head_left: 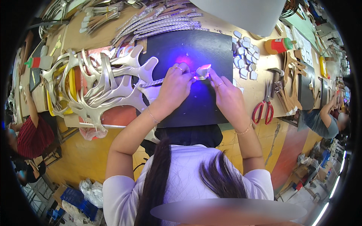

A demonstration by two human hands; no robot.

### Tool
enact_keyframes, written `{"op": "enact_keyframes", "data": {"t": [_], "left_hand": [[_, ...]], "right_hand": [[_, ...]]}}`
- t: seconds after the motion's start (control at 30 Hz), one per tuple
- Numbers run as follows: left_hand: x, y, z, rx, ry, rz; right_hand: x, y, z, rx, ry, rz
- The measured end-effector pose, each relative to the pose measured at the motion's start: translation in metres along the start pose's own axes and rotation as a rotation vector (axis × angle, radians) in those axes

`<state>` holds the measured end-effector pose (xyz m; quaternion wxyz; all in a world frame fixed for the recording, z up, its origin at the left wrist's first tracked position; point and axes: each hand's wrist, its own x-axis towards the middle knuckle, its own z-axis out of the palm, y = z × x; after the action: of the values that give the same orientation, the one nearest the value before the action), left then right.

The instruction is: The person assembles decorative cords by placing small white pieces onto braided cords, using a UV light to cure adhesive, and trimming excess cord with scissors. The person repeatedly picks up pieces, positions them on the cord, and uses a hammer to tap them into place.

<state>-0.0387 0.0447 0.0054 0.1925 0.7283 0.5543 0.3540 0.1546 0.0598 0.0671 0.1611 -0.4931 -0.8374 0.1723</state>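
Over a black mat [169, 113], my left hand [174, 88] is closed on a silver braided strap [151, 83], whose tail runs out to the left. My right hand [227, 97] pinches a small pale rounded piece [204, 69] at the strap's end. Whether the two parts are joined is hard to see, as my fingers and a blue-violet glare cover the spot. Left of the mat lies a pile of silver Y-shaped leather straps [113, 92]. To the right, several small grey rounded tabs [246, 56] are scattered beside the mat.
Several braided straps [166, 26] lie behind the mat, below a white lamp shade [241, 13]. Red-handled scissors [263, 109], a hammer [277, 75], a glue bottle [279, 46] and brown strips [290, 75] are on the right. Another bottle [39, 63] stands left. Other people sit at both sides.
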Motion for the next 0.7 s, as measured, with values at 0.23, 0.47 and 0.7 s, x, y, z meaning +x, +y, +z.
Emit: {"op": "enact_keyframes", "data": {"t": [0.23, 0.47, 0.7], "left_hand": [[0.001, -0.003, -0.003, -0.009, -0.025, -0.037], [0.000, -0.002, -0.004, -0.031, -0.021, -0.031], [0.003, -0.001, -0.006, -0.025, -0.051, -0.037]], "right_hand": [[-0.003, 0.003, 0.000, -0.148, -0.120, -0.031], [-0.010, 0.000, 0.005, 0.138, 0.364, -0.195], [-0.017, 0.002, -0.002, 0.042, 0.184, -0.117]]}}
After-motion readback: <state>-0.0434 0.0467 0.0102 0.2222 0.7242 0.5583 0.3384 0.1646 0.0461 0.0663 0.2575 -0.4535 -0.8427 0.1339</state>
